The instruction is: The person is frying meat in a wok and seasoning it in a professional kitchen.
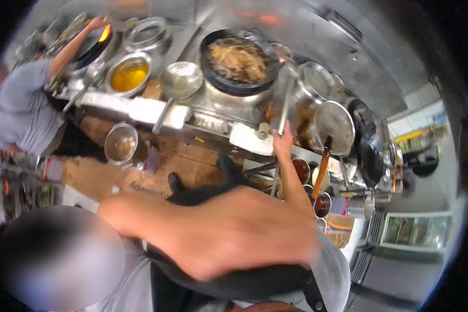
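My right hand (283,141) is closed around the long metal handle of a ladle (286,103). Its head reaches up to the right rim of a large black wok (240,91). Browned pieces of food (238,58) sit in dark, bubbling liquid inside the wok. Close to the camera, my left hand (241,228) is large and blurred across the lower middle, above my dark apron (234,282). Its fingers cannot be made out. Left of the wok lies a round perforated strainer (182,79), its handle jutting over the front edge of the stove.
A pot of yellow liquid (129,76) stands beyond the strainer. Far left, another person (27,105) reaches over a wok with flame. A bowl (121,144) sits lower, near the cardboard-covered floor (148,179). At right are a pan (335,126) and sauce containers (322,204).
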Tool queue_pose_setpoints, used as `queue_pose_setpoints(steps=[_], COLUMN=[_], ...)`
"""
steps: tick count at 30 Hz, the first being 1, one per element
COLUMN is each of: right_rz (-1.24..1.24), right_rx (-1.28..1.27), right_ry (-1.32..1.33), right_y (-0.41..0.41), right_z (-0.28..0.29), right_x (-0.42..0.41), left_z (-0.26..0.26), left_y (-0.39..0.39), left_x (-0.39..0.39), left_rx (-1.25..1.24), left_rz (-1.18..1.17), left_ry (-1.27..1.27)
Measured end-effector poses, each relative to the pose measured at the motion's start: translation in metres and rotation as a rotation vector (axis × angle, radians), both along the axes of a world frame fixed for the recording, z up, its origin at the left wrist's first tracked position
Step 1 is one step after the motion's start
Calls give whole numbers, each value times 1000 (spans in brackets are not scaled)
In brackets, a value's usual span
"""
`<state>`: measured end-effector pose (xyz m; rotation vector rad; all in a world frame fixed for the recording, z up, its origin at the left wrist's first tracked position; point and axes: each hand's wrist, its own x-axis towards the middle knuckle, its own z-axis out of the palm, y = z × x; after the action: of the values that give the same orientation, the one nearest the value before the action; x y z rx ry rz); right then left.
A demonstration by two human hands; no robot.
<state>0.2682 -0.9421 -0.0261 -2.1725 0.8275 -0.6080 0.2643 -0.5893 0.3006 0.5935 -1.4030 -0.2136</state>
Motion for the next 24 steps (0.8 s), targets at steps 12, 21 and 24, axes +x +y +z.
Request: queue_pose_setpoints(steps=[12, 21, 24], right_rz=[-94, 207, 420], right_rx=[63, -370, -348], right_ry=[623, 215, 166], right_y=[0, 22, 51], right_z=[-98, -24, -15], right_x=[-81, -27, 15], left_z=[4, 40, 41], left_y=[-1, 8, -22], left_x=[-87, -79, -83], left_rx=[123, 210, 97], left_rz=[52, -232, -358], left_ry=[12, 158, 136])
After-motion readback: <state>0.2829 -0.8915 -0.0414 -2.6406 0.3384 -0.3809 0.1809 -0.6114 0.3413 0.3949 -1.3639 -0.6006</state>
